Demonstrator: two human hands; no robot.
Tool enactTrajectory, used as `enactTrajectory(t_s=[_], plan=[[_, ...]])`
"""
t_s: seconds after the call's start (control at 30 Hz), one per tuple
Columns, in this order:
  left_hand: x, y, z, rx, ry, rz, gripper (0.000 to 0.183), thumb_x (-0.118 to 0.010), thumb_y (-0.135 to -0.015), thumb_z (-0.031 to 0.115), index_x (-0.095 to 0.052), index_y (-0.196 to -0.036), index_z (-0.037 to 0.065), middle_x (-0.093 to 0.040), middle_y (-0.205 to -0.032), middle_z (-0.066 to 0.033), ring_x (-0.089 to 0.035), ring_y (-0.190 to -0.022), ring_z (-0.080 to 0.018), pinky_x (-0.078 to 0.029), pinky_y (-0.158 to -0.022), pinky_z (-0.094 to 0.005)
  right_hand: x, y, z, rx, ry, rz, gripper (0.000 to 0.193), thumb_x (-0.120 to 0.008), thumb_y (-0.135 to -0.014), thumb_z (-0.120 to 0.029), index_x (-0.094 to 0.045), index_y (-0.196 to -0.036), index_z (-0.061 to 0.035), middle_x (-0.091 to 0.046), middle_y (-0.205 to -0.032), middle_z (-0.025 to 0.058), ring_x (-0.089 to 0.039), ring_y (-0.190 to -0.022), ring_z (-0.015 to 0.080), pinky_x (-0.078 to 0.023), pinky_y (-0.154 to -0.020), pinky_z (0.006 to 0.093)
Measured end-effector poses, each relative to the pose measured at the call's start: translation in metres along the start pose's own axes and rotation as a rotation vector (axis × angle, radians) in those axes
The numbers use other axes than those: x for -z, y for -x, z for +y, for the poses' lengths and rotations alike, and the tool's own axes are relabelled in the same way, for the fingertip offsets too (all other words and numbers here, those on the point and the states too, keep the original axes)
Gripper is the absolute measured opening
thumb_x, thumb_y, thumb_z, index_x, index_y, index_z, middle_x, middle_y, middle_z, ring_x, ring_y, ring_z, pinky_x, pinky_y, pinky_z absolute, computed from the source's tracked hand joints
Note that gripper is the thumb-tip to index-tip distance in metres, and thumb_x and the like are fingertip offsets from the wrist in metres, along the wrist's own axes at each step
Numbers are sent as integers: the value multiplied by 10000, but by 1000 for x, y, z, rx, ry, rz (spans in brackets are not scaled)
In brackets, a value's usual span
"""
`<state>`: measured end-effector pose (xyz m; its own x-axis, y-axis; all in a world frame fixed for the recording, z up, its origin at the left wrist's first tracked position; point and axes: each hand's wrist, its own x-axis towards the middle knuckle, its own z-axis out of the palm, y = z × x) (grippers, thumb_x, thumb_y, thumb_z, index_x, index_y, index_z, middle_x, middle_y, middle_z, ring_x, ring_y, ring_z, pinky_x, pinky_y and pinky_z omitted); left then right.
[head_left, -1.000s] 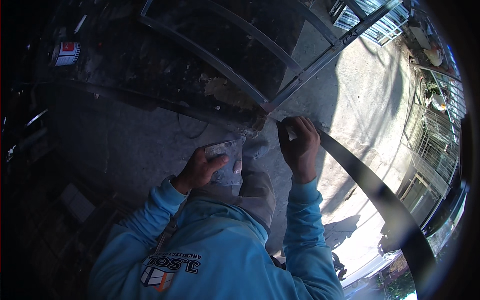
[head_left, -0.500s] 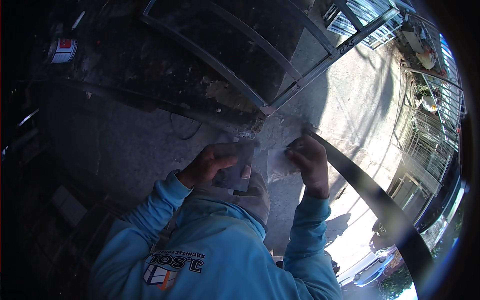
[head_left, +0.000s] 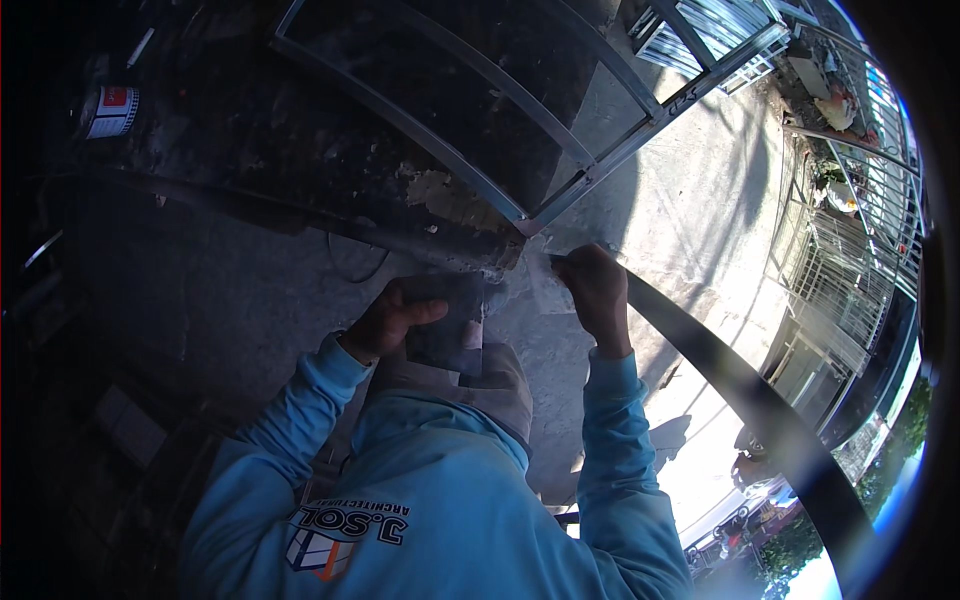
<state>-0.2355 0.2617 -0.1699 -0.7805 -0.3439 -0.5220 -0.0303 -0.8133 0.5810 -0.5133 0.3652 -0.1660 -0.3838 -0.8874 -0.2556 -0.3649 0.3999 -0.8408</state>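
Work seemingly shifts outward: our right grip (head_left: 598, 298), pinching a pale, thin, flat blade (head_left: 548, 290), now sits nearer the silver-grey metal frame (head_left: 622, 157); our left grip (head_left: 388, 318) clasps a grey rectangular plate (head_left: 446, 338).

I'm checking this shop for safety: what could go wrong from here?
The metal frame juts past the dark table, so a knock might shift it. The bare right hand, holding a thin flat piece near the frame's corner, could get scraped. A pale patch near the edge of the flat plate in the left hand, if loose, might slip off.
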Motion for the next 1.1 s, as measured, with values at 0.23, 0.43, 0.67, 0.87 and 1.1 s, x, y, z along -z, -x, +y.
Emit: enactTrajectory(t_s=[0.23,0.43,0.67,0.87,1.1], plan=[[7,-1,2,-5,-67,-14,421,-612,-879,145,-561,-1260,-27,-653,-1157,-113,-624,-1049,-200,-471,-959,-337,-5,-12,-2,-78,-77,40,135,-711,-781,-56,-606,-780,28,-591,-738,106,-581,-639,195,-453,-615,310],[3,-3,6,-5,-76,6,375,-634,-870,166,-621,-1215,19,-671,-1153,-80,-608,-1074,-184,-438,-980,-322,2,-10,4,-185,-141,94,137,-713,-790,-53,-598,-793,21,-591,-706,69,-547,-649,112,-443,-616,283],[0,-13,7,18,-96,-54,365,-631,-883,175,-621,-1214,21,-667,-1158,-84,-605,-1080,-194,-430,-995,-331,27,13,-23,-366,-408,46,142,-731,-794,-75,-619,-838,0,-625,-757,36,-580,-715,104,-457,-665,257],[-24,-28,-2,102,-146,-198,350,-634,-901,177,-616,-1212,17,-664,-1153,-82,-608,-1059,-191,-443,-979,-327,20,26,-41,-520,-630,-446,196,-763,-768,-92,-639,-886,5,-659,-814,43,-616,-803,122,-472,-746,261],[-27,-26,28,26,-79,-181,357,-646,-890,193,-623,-1205,26,-668,-1129,-87,-620,-1016,-172,-461,-948,-314,53,39,-46,-381,-200,-61,168,-719,-769,-50,-629,-893,18,-678,-787,82,-640,-731,145,-491,-691,262]])
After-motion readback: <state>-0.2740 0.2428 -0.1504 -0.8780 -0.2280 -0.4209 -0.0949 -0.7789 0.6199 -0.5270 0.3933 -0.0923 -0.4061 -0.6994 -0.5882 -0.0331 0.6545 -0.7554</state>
